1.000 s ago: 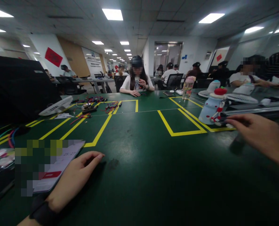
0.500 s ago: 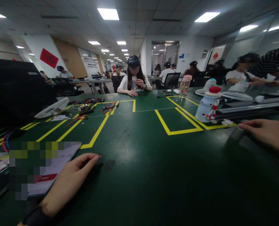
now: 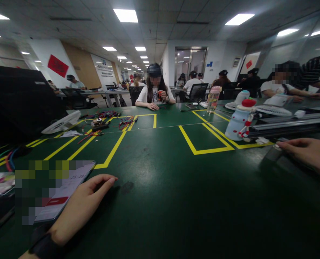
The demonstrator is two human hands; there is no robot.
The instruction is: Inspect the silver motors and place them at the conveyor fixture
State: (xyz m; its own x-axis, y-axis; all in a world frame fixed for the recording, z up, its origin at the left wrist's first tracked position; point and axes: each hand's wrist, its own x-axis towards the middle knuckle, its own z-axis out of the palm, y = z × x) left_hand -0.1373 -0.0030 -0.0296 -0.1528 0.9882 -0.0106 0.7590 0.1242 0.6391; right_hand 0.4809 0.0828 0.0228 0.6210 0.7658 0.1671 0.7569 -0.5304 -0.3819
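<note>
My left hand (image 3: 91,201) rests on the green table at the lower left, thumb and fingertips pressed together with nothing visible between them. Its wrist, in a dark band (image 3: 45,244), lies against a phone (image 3: 77,183) with a lit screen, partly pixelated. At the right edge my right hand (image 3: 308,153) pinches between thumb and fingers a small dark grey piece (image 3: 271,155) with a shiny end. That piece is dim and blurred against the tabletop, so its kind is unclear. Just beyond it lies a crumpled white scrap (image 3: 261,140).
A light-blue bottle with a red top (image 3: 238,124) stands near metal rails (image 3: 292,124) at right. Farther back are a clear pink-lidded bottle (image 3: 213,99) and small fans (image 3: 274,108). Wire bundles (image 3: 99,124) lie left. Across the table sits a person (image 3: 154,93).
The view has shifted slightly. Both hands keep nearly the same pose, and the small grey piece in my right hand shows a little more clearly. The person opposite has moved a hand slightly.
</note>
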